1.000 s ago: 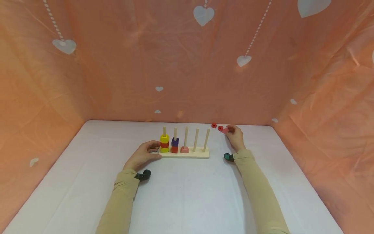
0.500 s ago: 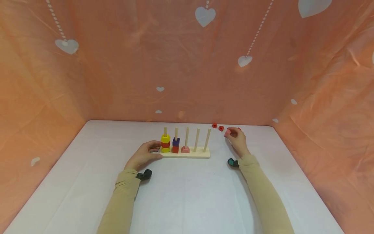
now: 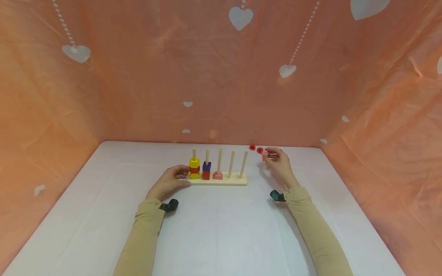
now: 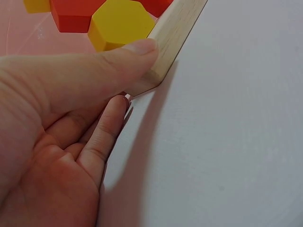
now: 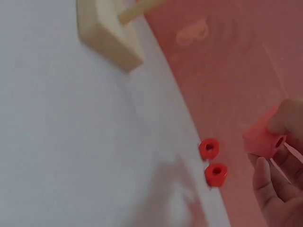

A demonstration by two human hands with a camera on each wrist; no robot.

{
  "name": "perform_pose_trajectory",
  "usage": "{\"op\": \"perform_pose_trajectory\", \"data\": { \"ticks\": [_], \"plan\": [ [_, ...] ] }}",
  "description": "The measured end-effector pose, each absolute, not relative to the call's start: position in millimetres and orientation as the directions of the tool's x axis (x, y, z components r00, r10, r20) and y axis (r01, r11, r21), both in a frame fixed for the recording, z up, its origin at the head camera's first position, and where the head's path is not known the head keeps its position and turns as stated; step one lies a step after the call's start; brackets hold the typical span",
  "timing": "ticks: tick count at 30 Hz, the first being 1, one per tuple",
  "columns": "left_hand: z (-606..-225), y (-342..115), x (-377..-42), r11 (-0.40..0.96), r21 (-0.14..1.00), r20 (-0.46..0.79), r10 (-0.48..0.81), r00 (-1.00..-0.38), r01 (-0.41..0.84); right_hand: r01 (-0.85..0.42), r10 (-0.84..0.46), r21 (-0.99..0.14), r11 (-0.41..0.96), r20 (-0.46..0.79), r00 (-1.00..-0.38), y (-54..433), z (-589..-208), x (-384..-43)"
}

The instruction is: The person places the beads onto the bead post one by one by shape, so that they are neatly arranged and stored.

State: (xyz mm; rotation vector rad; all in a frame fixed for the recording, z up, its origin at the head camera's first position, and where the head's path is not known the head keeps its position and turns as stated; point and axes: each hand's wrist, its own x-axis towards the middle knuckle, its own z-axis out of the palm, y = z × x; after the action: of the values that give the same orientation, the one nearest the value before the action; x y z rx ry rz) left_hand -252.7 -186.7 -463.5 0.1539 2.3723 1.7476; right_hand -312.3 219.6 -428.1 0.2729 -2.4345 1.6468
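A wooden peg board with several upright pegs stands toward the back of the table. My left hand grips its left end, the thumb lying along the front edge. The leftmost peg carries yellow blocks with a red one between them. On the second peg a purple block sits above a red block, and a pink block lies at the foot of the third. To the right of the board, my right hand pinches another pink block with a hole through it, raised off the table.
Two small red blocks with holes lie near the table's back edge, just left of the right hand. A bit of red shows behind that hand. An orange curtain with hearts encloses the white table.
My right hand has drawn the pink block back toward me and up from beside the red blocks, then slightly left. The left hand stays at the peg board.
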Motion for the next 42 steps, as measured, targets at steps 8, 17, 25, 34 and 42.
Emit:
{"op": "perform_pose_trajectory", "data": {
  "ticks": [8,17,25,34,42],
  "plan": [
    [-464.3,-187.2,-256.3,0.333,0.943,-0.070,0.203,-0.977,0.002,-0.421,-0.065,-0.836,0.352,0.427,-0.902,197.8,-393.0,-297.7],
    [-460.7,-187.4,-255.6,0.310,0.951,-0.063,0.216,-0.974,0.007,-0.592,-0.100,-0.769,0.240,0.587,-0.803,164.5,-337.6,-265.3],
    [-461.4,-188.3,-256.1,0.296,0.955,-0.073,0.218,-0.973,-0.005,-0.622,-0.122,-0.772,0.132,0.610,-0.783,139.4,-319.8,-261.4],
    [-463.1,-187.8,-257.1,0.308,0.951,-0.077,0.214,-0.974,-0.007,-0.639,-0.260,-0.762,0.107,0.599,-0.758,111.7,-321.1,-254.8],
    [-464.7,-188.3,-258.1,0.311,0.950,-0.072,0.215,-0.974,-0.001,-0.648,-0.364,-0.747,0.146,0.569,-0.738,89.4,-325.3,-247.8]
  ]
}}
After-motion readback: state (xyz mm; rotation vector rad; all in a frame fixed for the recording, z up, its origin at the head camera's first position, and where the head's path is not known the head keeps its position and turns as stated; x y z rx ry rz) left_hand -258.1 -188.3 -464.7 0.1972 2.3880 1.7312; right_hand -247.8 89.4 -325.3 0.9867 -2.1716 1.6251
